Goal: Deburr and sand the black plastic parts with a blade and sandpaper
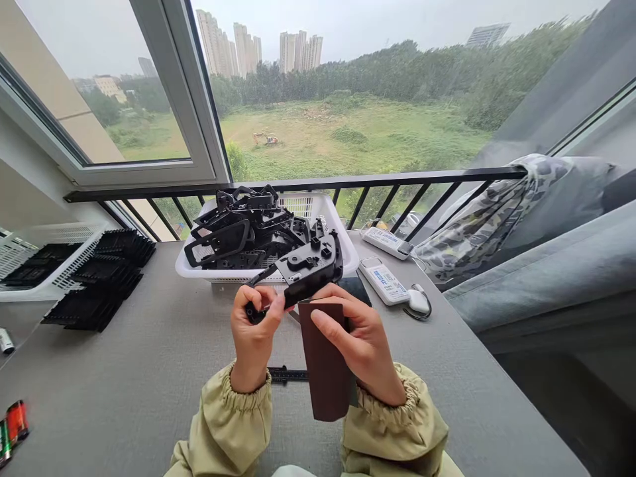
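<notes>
My left hand (258, 324) is closed on one end of a black plastic part (311, 271), a curved frame with clips and small raised blocks, held up and tilted in front of the basket. In my right hand (355, 328) is a folded dark brown sheet that looks like sandpaper (325, 361), pinched between thumb and fingers. The sheet's upper edge is close to the part's lower side; whether they touch I cannot tell. Beneath my hands lies a black caliper (288, 375), partly covered by the sheet.
Behind my hands stands a white basket (348, 262) heaped with black plastic parts (238, 232). Stacked black grid-like pieces (102, 278) and another white basket (89, 242) are at left, with batteries (17, 423) nearer. Two white devices (382, 281) lie at right, below a railing (308, 182).
</notes>
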A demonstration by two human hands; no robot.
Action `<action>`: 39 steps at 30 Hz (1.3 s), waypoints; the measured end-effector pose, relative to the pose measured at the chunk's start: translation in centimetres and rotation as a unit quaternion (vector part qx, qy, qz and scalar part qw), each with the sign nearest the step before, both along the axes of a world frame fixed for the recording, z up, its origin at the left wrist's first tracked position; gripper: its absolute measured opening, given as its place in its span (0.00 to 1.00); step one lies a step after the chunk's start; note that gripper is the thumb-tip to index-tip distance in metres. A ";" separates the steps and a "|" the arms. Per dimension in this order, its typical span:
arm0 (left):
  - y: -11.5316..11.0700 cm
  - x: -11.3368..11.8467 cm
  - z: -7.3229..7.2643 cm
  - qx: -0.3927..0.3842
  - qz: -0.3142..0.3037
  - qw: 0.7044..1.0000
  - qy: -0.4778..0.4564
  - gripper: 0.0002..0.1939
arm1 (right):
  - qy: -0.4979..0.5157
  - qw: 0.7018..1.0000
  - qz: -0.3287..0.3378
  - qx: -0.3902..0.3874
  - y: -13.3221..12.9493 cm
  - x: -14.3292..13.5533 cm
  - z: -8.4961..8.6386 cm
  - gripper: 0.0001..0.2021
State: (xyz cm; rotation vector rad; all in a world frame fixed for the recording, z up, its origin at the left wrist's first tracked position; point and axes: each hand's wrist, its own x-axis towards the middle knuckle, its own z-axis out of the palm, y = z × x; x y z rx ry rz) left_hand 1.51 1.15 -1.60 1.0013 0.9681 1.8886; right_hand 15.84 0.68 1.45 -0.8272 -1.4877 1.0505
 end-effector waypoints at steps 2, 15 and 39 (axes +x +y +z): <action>0.0 -0.1 0.3 -0.022 -0.006 0.999 -0.038 0.24 | 0.041 0.999 -0.004 -0.030 -0.1 0.2 -0.2 0.09; 0.0 -0.6 0.7 -0.088 -0.023 0.988 -0.128 0.27 | 0.229 0.971 -0.044 -0.059 0.1 0.5 -1.1 0.10; -0.1 1.0 -0.1 -0.062 0.037 0.993 -0.099 0.35 | 0.076 0.992 -0.077 0.066 0.4 -0.3 -1.7 0.05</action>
